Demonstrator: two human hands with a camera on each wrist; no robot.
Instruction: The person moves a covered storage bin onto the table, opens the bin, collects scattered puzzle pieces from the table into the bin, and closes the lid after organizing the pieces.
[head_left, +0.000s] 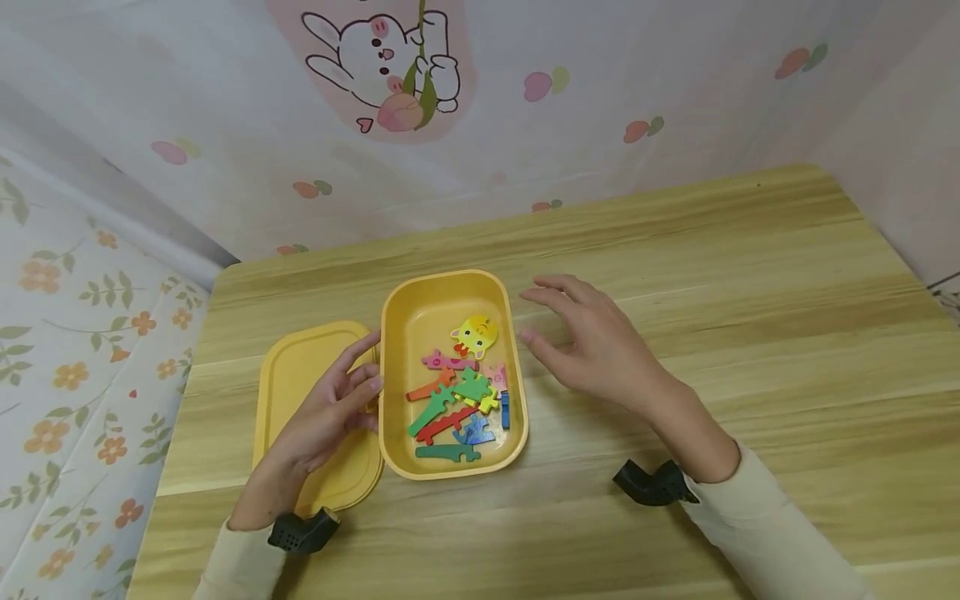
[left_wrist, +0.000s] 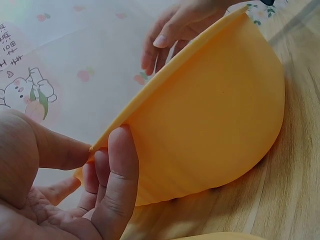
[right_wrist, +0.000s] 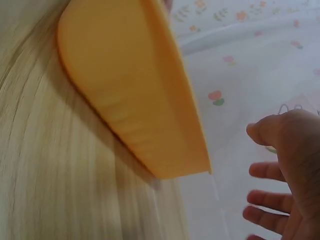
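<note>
A deep yellow box (head_left: 441, 302) stands on the table with several colourful jigsaw pieces inside. Among them are a yellow animal-head piece (head_left: 477, 337), a pink piece (head_left: 450, 362), a red piece (head_left: 446, 426) and a dark green piece (head_left: 446, 452). At the box's left side my left hand (head_left: 318, 421) holds the rim, thumb tip at the edge and fingers against the outer wall (left_wrist: 215, 120). My right hand (head_left: 600, 346) hovers just right of the box, fingers spread and slightly bent, holding nothing. In the right wrist view its thumb (right_wrist: 265, 131) is apart from the box.
A yellow lid (head_left: 300, 367) lies flat left of the box, partly under my left forearm. The wooden table (head_left: 712, 275) reaches back to a white curtain (head_left: 585, 142) printed with a rabbit and fruit shapes. A floral cloth (head_left: 75, 375) hangs along the left.
</note>
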